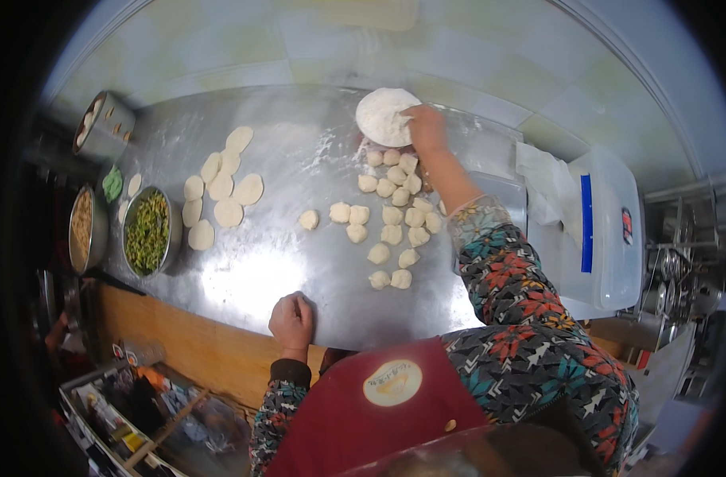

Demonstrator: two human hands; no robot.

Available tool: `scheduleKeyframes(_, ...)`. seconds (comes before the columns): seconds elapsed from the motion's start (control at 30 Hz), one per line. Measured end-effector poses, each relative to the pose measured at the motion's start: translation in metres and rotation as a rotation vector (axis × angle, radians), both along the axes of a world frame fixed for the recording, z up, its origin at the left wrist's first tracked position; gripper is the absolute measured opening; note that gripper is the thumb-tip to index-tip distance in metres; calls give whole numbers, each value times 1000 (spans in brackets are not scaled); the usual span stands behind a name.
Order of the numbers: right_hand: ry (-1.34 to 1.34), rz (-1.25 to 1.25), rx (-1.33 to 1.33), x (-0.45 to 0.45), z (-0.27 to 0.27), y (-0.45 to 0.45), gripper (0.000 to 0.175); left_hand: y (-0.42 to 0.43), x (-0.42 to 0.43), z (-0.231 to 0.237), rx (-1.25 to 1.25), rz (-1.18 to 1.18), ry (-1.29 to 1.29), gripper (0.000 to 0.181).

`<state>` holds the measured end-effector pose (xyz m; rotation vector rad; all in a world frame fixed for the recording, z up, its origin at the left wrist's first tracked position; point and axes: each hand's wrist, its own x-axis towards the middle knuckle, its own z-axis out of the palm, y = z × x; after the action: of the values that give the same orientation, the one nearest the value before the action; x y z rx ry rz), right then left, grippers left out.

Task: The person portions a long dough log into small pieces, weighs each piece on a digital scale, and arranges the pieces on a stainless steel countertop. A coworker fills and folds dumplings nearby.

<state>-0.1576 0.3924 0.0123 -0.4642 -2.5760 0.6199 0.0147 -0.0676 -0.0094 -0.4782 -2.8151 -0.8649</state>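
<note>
My right hand (427, 130) reaches over the right rim of a white bowl of flour (382, 116), its fingertips at the flour; whether they pinch any is hidden. My left hand (292, 322) rests curled at the near edge of the steel table (333, 298), and nothing shows in it. Between the hands lie many small dough pieces (391, 216), some grouped just below the bowl and one apart (309, 219) to the left. Flat round dough wrappers (221, 186) lie to the left, some touching or overlapping.
At the left stand a steel bowl of chopped green filling (175, 235), a bowl of brownish filling (82, 229), a green cloth or bag (112, 183) and a metal container (109, 125). A clear plastic bin (619, 238) is at the right. An open drawer (154, 441) sits below left.
</note>
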Motion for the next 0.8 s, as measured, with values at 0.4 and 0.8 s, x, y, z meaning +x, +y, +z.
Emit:
scheduleKeyframes(0.4,-39,39,-871,71,63,-79,26,-9,-4,-2,37,-91,27,6)
scheduleKeyframes(0.8,-436,54,-512,176,125,-93,35,-19,-5,-2,120,-188,40,5)
